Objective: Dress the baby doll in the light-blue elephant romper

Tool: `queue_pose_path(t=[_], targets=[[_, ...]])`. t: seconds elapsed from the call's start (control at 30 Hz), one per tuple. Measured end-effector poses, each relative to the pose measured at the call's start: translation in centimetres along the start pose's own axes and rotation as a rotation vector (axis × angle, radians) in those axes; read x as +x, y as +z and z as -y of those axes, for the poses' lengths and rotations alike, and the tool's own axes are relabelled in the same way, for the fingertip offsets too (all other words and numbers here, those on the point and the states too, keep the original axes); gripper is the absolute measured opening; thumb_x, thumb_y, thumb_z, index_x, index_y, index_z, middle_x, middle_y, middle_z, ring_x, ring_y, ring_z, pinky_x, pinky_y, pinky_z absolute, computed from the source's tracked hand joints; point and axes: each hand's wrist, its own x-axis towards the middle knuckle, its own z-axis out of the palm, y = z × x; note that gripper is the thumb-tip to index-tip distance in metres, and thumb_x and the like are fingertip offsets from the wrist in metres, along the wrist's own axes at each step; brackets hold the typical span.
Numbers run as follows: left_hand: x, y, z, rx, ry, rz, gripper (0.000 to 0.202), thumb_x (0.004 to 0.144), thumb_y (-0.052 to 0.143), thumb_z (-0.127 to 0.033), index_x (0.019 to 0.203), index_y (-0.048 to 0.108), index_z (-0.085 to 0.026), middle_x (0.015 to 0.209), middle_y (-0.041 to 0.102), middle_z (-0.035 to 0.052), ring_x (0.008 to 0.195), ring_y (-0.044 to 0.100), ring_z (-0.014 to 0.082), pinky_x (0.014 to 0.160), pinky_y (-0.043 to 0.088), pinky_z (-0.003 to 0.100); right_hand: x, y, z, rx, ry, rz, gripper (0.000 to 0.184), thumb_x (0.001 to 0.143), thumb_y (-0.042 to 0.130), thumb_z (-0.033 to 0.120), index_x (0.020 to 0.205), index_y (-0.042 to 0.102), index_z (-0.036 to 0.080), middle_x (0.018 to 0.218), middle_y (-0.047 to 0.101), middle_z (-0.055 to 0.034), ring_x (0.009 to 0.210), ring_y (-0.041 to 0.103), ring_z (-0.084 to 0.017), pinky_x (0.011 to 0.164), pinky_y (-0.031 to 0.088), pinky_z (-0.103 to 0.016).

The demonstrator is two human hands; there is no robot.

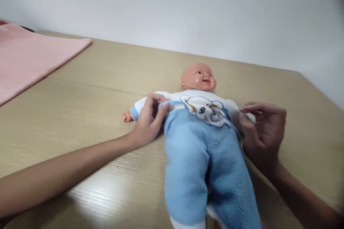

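A doll (197, 143) lies face-up on a table (94, 114), blue trim (175, 102) pinched in a person's left hand (149, 123); the right hand (264, 132), across the doll, is at a white sleeve (234, 109), grip unclear. Pink cloth (34, 53) lies left of the doll.

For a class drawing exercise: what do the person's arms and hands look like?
The left hand and right hand are bare, without gloves or visible rings. The left forearm and right forearm are slim; no sleeve, wristband or watch shows.
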Motion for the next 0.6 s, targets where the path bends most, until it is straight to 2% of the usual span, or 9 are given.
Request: queue_pose_path(t=[0.07,0.13,0.2,0.27,0.33,0.43,0.5,0.57,0.6], targets=[[-0.3,-0.5,-0.5,-0.007,0.022,0.068,0.013,0.12,0.061,-0.038,0.115,0.057,-0.026,0.102,0.06,0.0023,0.089,0.059,0.0178,0.08,0.049,0.034,2.0,0.8,1.3,-0.027,0.013,0.084,0.015,0.104,0.077,0.033,0.116,0.068,0.031,0.11,0.068,-0.0051,0.102,0.07,-0.027,0.098,0.057,-0.05],[-0.4,-0.9,-0.8,0.017,0.054,0.147,0.01,0.118,0.063,-0.034,0.115,0.06,-0.025,0.102,0.062,0.0038,0.091,0.06,0.0194,0.081,0.05,0.036,4.5,2.2,2.7,-0.13,0.013,0.244,0.011,0.107,0.073,0.038,0.115,0.07,0.03,0.109,0.073,-0.0057,0.101,0.073,-0.028,0.095,0.057,-0.05],[-0.5,-1.2,-1.0,0.077,0.08,0.196,0.005,0.116,0.064,-0.029,0.116,0.061,-0.025,0.103,0.065,0.0055,0.093,0.062,0.0213,0.083,0.051,0.039,7.2,4.2,4.0,-0.205,-0.062,0.447,0.015,0.109,0.07,0.041,0.117,0.071,0.029,0.111,0.077,-0.0066,0.101,0.075,-0.029,0.094,0.056,-0.048],[-0.7,-1.4,-0.9,0.122,0.098,0.191,0.003,0.115,0.064,-0.026,0.117,0.062,-0.025,0.105,0.068,0.0067,0.095,0.063,0.0222,0.084,0.052,0.04,9.6,6.8,4.9,-0.214,-0.184,0.616,0.016,0.109,0.066,0.04,0.114,0.073,0.026,0.111,0.079,-0.0084,0.102,0.075,-0.03,0.093,0.055,-0.045],[-0.9,-1.4,-0.7,0.114,0.096,0.144,0.004,0.116,0.063,-0.027,0.119,0.061,-0.025,0.107,0.068,0.0063,0.095,0.063,0.0208,0.083,0.052,0.038,11.6,9.5,5.4,-0.216,-0.287,0.807,0.02,0.109,0.066,0.038,0.12,0.075,0.023,0.118,0.081,-0.0101,0.109,0.075,-0.031,0.099,0.054,-0.045],[-1.2,-1.1,-0.5,0.042,0.095,0.084,0.006,0.119,0.059,-0.026,0.126,0.058,-0.027,0.102,0.064,0.0018,0.086,0.061,0.0163,0.078,0.051,0.033,13.2,13.3,5.5,-0.161,-0.404,1.129,0.031,0.107,0.071,0.035,0.134,0.075,0.021,0.137,0.08,-0.0131,0.127,0.074,-0.033,0.109,0.053,-0.044],[-1.4,-1.0,-0.5,0.028,0.122,0.071,0.01,0.12,0.057,-0.023,0.128,0.057,-0.028,0.101,0.065,0.0005,0.086,0.063,0.0148,0.077,0.051,0.031,13.5,15.3,5.2,-0.079,-0.432,1.324,0.042,0.104,0.077,0.036,0.143,0.074,0.022,0.148,0.078,-0.0121,0.134,0.073,-0.032,0.11,0.054,-0.042],[-1.4,-1.0,-0.5,0.053,0.181,0.068,0.012,0.119,0.058,-0.021,0.129,0.058,-0.028,0.106,0.068,0.0022,0.093,0.067,0.0153,0.08,0.053,0.031,13.3,16.9,5.0,-0.058,-0.435,1.436,0.049,0.1,0.081,0.034,0.148,0.074,0.027,0.149,0.078,-0.0087,0.129,0.076,-0.03,0.101,0.057,-0.037],[-1.4,-1.0,-0.6,0.073,0.212,0.068,0.013,0.118,0.059,-0.02,0.129,0.059,-0.027,0.109,0.07,0.0035,0.097,0.068,0.0163,0.083,0.054,0.031,13.2,17.5,5.0,-0.09,-0.436,1.467,0.047,0.098,0.082,0.032,0.144,0.076,0.027,0.144,0.081,-0.008,0.122,0.078,-0.029,0.092,0.056,-0.036]])
